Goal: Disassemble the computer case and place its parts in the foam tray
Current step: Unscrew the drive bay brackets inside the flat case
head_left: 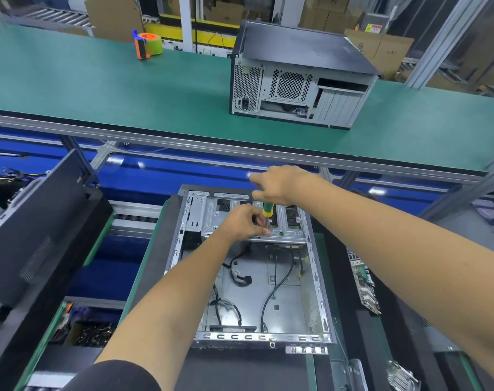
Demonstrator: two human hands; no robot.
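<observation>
Gripping the screwdriver [267, 210] handle, the right hand [274, 184] is driving while the left hand [244, 222] is pinching its shaft at the drive cage [279, 235] — a tilted tip risks slipping off the screw.

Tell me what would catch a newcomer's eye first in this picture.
Two bare arms meet over the open computer case at bottom centre, the right hand holding a green and yellow screwdriver that the left hand steadies. A second, closed case stands on the green conveyor behind.
</observation>
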